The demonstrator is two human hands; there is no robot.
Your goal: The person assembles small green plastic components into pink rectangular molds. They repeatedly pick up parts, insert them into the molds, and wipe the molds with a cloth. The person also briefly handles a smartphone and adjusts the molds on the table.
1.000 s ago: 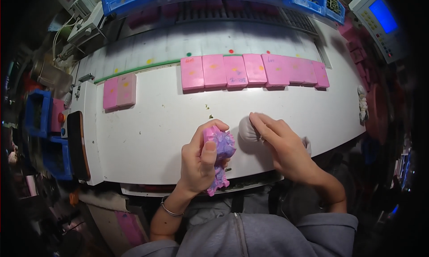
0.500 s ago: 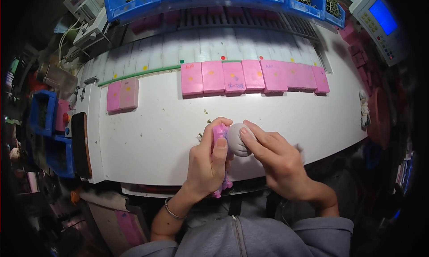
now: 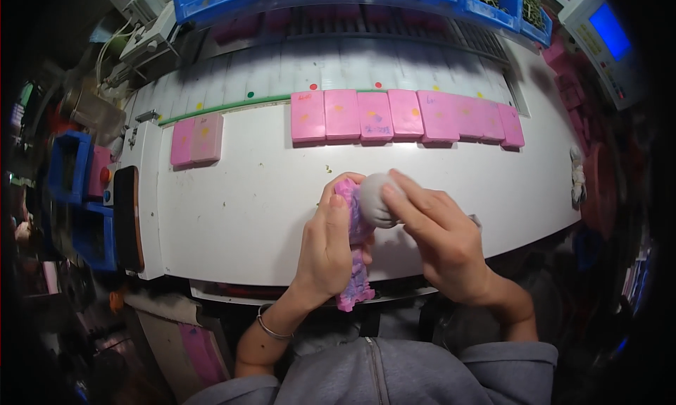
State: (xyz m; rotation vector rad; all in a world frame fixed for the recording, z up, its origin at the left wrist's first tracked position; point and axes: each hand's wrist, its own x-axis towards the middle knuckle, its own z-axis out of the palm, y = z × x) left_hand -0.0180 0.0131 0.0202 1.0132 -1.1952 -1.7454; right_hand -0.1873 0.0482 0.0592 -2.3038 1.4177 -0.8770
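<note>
One crumpled pink-and-purple mould-like piece is gripped in our left hand, over six o'clock of the bench; our right hand grasps a grey-white cloth pouch at one o'clock. Apart a second ago, both now overlap, suggesting contact.

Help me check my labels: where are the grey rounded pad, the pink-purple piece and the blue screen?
Grey rounded pad [image 3: 374,203]: head view, on its smooth side.
Pink-purple piece [image 3: 358,229]: head view, purple upper part.
Blue screen [image 3: 610,32]: head view, its centre.
</note>
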